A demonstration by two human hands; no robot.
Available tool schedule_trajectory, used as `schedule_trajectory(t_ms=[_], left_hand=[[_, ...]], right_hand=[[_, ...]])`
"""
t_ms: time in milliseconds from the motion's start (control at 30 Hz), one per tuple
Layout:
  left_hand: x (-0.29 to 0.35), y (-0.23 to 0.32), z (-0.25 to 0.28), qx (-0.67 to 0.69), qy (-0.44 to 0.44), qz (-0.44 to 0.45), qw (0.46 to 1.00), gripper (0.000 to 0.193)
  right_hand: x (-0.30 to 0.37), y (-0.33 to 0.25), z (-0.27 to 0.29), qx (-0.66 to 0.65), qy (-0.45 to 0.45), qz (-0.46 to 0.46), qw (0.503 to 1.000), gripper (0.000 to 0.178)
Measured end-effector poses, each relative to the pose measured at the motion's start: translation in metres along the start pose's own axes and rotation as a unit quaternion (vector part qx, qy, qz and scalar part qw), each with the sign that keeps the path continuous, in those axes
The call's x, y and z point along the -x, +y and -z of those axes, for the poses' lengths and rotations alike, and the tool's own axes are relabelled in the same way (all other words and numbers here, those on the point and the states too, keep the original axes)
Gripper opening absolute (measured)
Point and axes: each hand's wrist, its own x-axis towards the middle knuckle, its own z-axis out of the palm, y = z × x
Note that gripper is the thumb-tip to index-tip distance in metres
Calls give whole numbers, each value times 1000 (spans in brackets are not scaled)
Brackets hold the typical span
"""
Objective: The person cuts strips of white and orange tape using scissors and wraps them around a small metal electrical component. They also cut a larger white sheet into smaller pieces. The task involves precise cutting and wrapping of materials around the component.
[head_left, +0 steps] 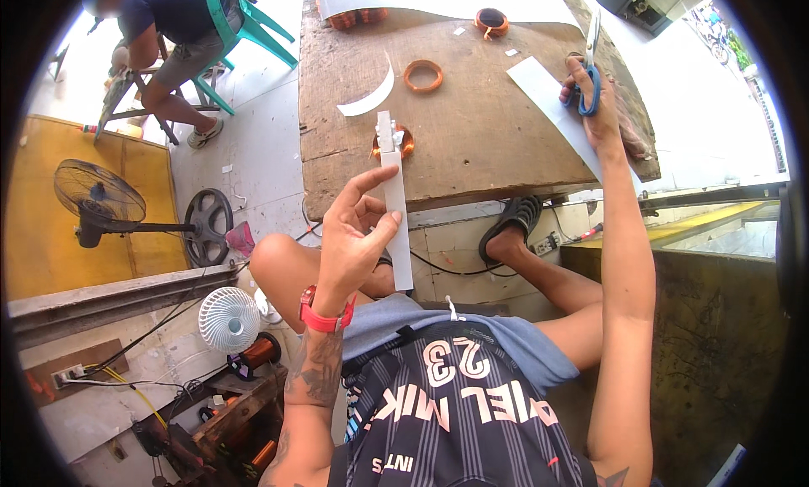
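Note:
My left hand [350, 234], wearing a red wristwatch, grips a long narrow white strip [402, 255] between thumb and fingers. The strip stands lengthwise over the near edge of the wooden table. At its far end are small white pieces [386, 133], in front of a copper wire coil [408, 141]. My right hand [600, 125] is closed round the blue handles of a pair of scissors [593, 91], whose blades point away from me. Beneath that hand lies a white sheet [548, 99]. I cannot tell whether the small pieces are joined to the strip.
On the wooden table [480, 108] lie a copper ring coil [423, 76], a bound coil [491, 22] and a curved white offcut [371, 95]. A black fan [99, 196] and a small white fan [229, 318] stand left. A person sits at the far left beside a green chair [240, 24].

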Motion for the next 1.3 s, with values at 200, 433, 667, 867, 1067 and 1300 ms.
schedule_trajectory(t_ms=[200,433,667,867,1067,1300], left_hand=[[-7,-8,9,20,-9,11,1000,58],[-1,-5,2,50,-10,17,999,45],[0,-14,-36,124,-29,142,982,40],[-3,-25,-65,73,-74,101,990,39],[7,-28,-80,59,-42,23,997,35],[2,-22,-80,33,36,35,998,27]], right_hand=[[2,2,4,20,1,8,1000,43],[16,-28,-15,21,-9,44,999,47],[191,-50,-58,76,-146,82,983,51],[242,-24,-81,-37,-134,8,990,48],[233,-34,-94,-123,-43,-165,978,36],[227,-48,-95,-45,-17,-101,994,42]])
